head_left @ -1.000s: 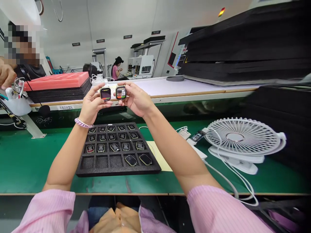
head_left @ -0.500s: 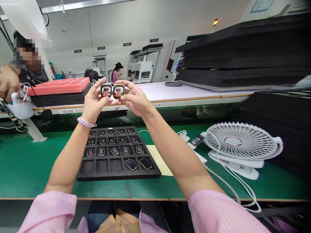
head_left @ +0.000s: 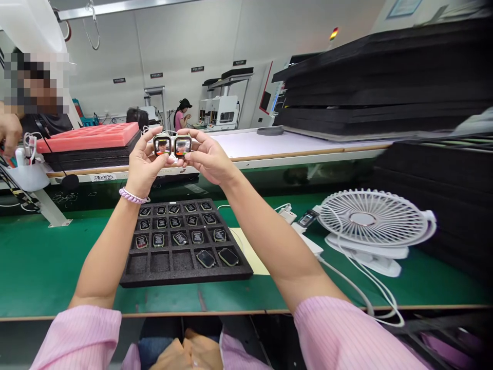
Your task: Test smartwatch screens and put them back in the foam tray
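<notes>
My left hand (head_left: pixel 145 159) pinches a smartwatch body (head_left: pixel 162 146) by its edges, thumb below and fingers above. Right beside it, my right hand (head_left: pixel 206 156) grips a second smartwatch body (head_left: pixel 182 147) the same way. Both lit screens face me and show a picture with dark, pale and orange areas. Neither has a strap that I can see. Below my hands lies a black foam tray (head_left: pixel 185 281) with rows of square pockets. Most pockets hold a watch body, such as the dark-screened watch (head_left: pixel 228 256) in the nearest row; three pockets at that row's left hold none.
A white fan (head_left: pixel 362 218) with cables stands at right on the green bench (head_left: pixel 77 257). Black foam trays (head_left: pixel 346 92) are stacked at upper right. Pink foam (head_left: pixel 90 137) lies on the raised shelf near a white cup (head_left: pixel 29 174). Another person's hand (head_left: pixel 10 131) shows at far left.
The view has shifted slightly, so most things sit a little further left. Both hands keep their hold on the two watches, side by side. The co-worker at left has moved a little.
</notes>
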`<state>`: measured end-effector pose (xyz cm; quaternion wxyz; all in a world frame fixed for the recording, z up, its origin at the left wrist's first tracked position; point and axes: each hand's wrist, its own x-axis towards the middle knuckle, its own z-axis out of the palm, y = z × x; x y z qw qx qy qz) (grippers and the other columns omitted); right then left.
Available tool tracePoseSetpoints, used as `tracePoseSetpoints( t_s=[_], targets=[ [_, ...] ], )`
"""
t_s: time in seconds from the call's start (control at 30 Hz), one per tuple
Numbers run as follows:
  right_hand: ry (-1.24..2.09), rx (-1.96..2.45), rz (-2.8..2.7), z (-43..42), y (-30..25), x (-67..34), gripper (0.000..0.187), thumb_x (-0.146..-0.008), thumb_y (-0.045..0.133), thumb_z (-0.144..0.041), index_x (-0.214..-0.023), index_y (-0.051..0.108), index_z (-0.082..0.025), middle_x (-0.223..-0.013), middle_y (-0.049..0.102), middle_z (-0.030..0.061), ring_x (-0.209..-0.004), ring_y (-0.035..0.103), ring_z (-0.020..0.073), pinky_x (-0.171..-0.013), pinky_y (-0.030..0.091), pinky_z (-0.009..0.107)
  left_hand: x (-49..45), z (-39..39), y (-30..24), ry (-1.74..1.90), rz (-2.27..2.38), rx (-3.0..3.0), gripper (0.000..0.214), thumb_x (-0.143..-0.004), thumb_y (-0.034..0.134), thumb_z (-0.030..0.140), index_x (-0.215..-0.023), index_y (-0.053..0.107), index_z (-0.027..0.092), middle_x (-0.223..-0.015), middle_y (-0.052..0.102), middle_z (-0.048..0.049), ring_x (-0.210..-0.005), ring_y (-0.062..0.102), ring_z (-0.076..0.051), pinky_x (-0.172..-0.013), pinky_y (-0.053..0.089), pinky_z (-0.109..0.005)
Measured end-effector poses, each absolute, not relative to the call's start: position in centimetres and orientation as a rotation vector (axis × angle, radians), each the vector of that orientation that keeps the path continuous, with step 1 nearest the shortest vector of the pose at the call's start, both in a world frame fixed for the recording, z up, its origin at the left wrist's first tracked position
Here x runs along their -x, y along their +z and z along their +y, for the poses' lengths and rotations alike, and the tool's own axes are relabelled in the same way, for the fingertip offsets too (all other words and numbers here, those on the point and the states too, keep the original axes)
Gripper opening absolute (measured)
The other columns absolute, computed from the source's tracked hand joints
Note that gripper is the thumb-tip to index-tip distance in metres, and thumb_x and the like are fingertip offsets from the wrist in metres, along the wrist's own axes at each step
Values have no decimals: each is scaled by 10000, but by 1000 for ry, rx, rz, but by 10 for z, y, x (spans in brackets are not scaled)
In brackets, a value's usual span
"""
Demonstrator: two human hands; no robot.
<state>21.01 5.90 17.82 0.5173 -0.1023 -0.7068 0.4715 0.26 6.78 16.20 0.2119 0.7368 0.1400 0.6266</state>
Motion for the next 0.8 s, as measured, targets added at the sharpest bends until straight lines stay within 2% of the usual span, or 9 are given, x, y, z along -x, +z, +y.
tracePoseSetpoints(
  t_s=[0.27, 0.57, 0.67, 0.8],
  targets=[
    [1155, 223, -1704, 52, 163, -209, 608, -755, 814, -296, -1284, 528, -201, -976, 668, -6, -743, 677, 125, -731, 548, 291, -5, 52, 145, 1756, 494, -1974, 576, -824, 895, 338, -1330, 620, 319, -1011, 723, 2, -714, 736, -119, -685, 650, -221],
    [1350, 354, -1548, 52, 89, -204, 596, -663, 670, -167, -1248, 565, -213, -903, 686, -25, -703, 670, 126, -695, 577, 289, -10, 29, 86, 1598, 720, -1726, 616, -757, 845, 240, -1325, 608, 252, -1068, 737, -44, -700, 739, -127, -704, 673, -246],
    [1391, 362, -1505, 58, 74, -202, 563, -675, 679, -170, -1228, 581, -203, -850, 687, -39, -684, 679, 124, -647, 566, 266, -12, 29, 75, 1576, 773, -1677, 586, -752, 831, 230, -1299, 619, 235, -1088, 738, -51, -689, 737, -122, -694, 673, -243],
    [1432, 369, -1474, 63, 64, -202, 510, -723, 723, -210, -1216, 590, -198, -883, 706, -36, -650, 684, 113, -621, 565, 254, -15, 31, 69, 1562, 823, -1645, 539, -758, 820, 238, -1264, 634, 215, -1013, 737, -33, -641, 721, -112, -634, 652, -215]
  ],
)
